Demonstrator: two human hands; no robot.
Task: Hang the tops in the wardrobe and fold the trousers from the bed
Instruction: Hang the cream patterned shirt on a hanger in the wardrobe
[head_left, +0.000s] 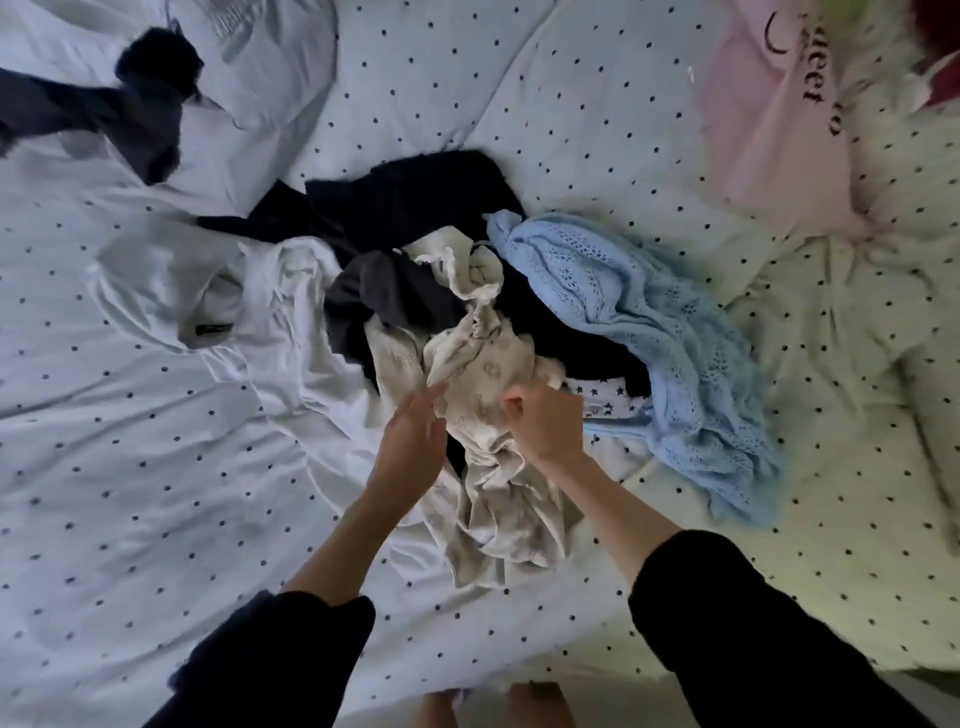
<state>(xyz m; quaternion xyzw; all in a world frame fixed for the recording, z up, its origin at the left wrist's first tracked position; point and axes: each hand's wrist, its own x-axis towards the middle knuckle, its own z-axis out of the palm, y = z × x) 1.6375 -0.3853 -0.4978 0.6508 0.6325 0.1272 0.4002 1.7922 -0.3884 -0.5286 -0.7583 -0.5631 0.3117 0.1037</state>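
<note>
A crumpled beige garment (488, 493) with small buttons lies in the middle of the bed, atop a heap of clothes. My right hand (545, 421) grips its upper part with curled fingers. My left hand (410, 441) touches the garment's left edge with fingers fairly straight. Behind it lie a dark navy garment (415, 202), a grey garment (384, 296), a white top (270, 312) to the left and a light blue knitted piece (670, 332) to the right. A star-patterned cloth (602, 400) peeks out under the pile.
The bed has a white duvet with dark dots (130, 493). A dark blue garment (130, 109) lies on a pillow at the far left. A pink cushion with black lettering (779, 119) sits at the far right. My bare feet (493, 706) show at the bottom edge.
</note>
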